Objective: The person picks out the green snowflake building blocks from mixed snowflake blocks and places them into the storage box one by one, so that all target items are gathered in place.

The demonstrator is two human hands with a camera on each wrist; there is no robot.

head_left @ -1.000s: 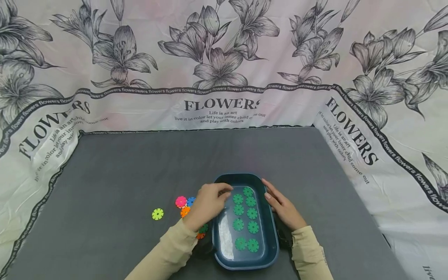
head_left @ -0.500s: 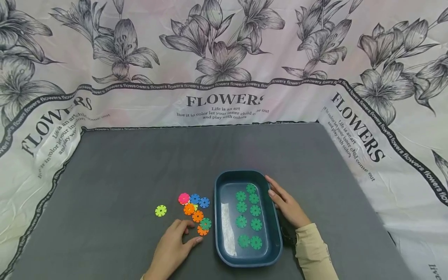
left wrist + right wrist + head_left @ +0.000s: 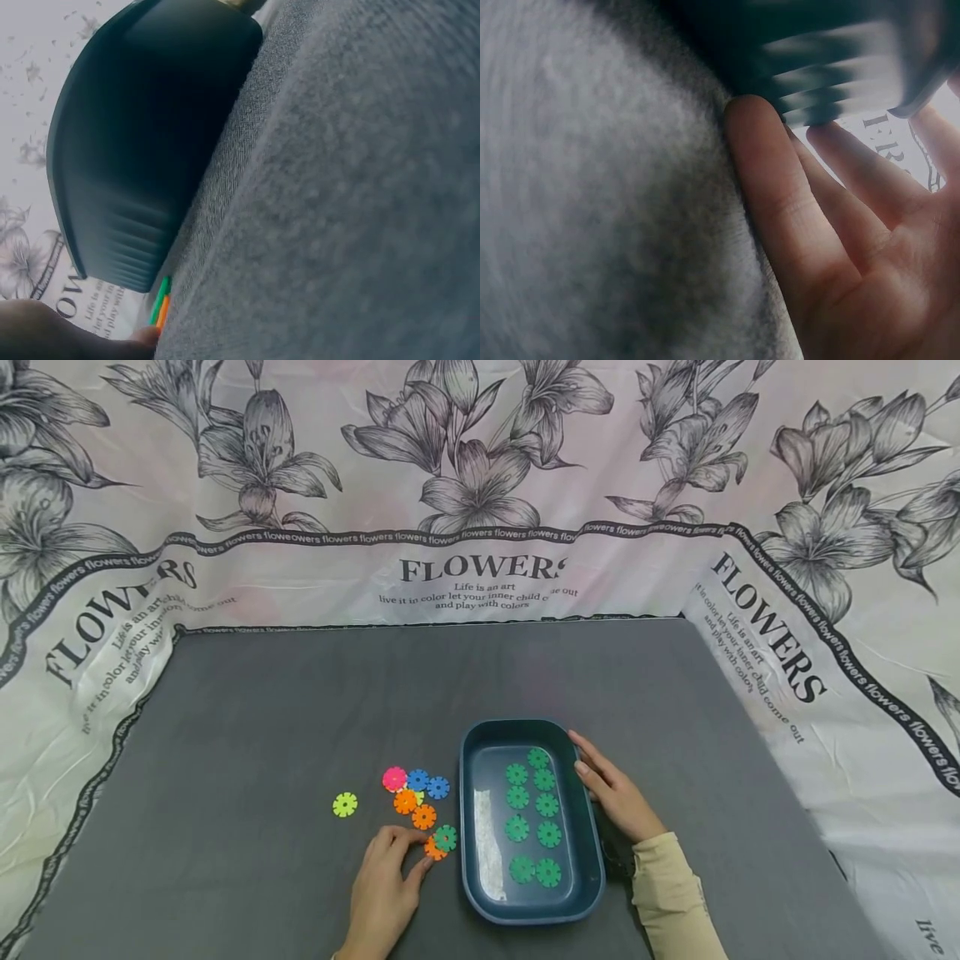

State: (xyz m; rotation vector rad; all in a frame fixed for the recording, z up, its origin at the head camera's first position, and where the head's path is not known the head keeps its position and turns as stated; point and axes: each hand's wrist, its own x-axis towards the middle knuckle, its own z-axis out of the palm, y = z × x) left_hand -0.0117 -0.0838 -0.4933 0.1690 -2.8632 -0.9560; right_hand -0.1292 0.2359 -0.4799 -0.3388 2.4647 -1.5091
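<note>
At the blue tray (image 3: 480, 906), my right hand (image 3: 618, 800) rests on the right side. The right wrist view shows its straight fingers (image 3: 769, 157) against the tray's outer wall (image 3: 832, 64). Inside lie several green flower-shaped discs (image 3: 549, 833), roughly in two columns. Left of the tray, my left hand (image 3: 386, 883) has its thumb and index finger apart at the left edge of an orange disc (image 3: 435, 852). A green disc (image 3: 446, 837) partly overlaps that orange one. In the left wrist view the thumb tip touches the orange disc's edge (image 3: 163, 311), beside the tray wall (image 3: 127, 172).
A small cluster holds a pink disc (image 3: 394, 779), two blue discs (image 3: 417, 781), more orange discs (image 3: 423, 817) and partly hidden yellow ones. A lone yellow-green disc (image 3: 345, 805) lies further left. Grey cloth (image 3: 300, 718) covers the table, with flower-printed fabric (image 3: 480, 585) behind.
My left hand has moved from over the tray back to the discs on its left. The loose green disc has shifted slightly right on the orange one. My right hand stays at the tray.
</note>
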